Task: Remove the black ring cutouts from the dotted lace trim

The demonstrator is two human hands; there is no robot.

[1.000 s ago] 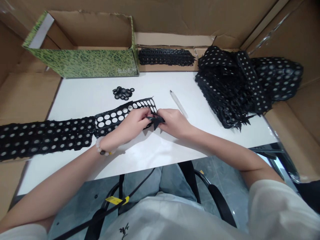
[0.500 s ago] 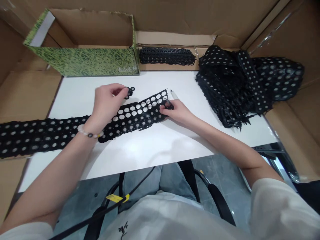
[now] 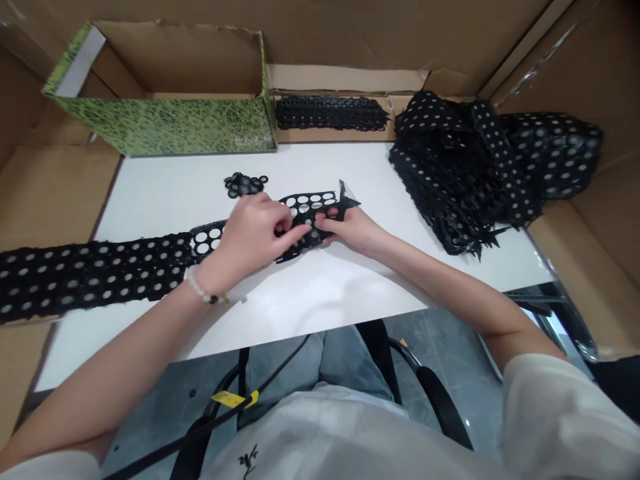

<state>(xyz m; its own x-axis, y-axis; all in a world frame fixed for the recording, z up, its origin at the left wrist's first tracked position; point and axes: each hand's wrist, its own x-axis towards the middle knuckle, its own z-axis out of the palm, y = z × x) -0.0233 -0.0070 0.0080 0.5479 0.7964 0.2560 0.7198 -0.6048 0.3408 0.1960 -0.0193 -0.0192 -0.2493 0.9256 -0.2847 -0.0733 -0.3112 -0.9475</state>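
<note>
A long black strip of ring-shaped pieces [image 3: 95,268] runs from the left edge across the white table. Toward its right end the strip has rows of open holes, with the white tabletop showing through. My right hand [image 3: 347,225] is closed on that right end, where a pointed scrap of black sheet [image 3: 345,199] sticks up. My left hand [image 3: 257,228] bends over the perforated part, thumb and fingers closed against the strip; its fingertips partly hide what they pinch. Just beyond lies a small pile of loose black rings [image 3: 245,184].
At the back left stands an open green-patterned box [image 3: 175,125]. A stack of black strips [image 3: 333,113] lies beside it against the cardboard wall [image 3: 350,33]. On the right is a large heap of dotted black strips [image 3: 460,173].
My left hand has moved from above the loose rings right and down onto the strip; the rings it held now lie in the pile. More open holes show in the strip.
</note>
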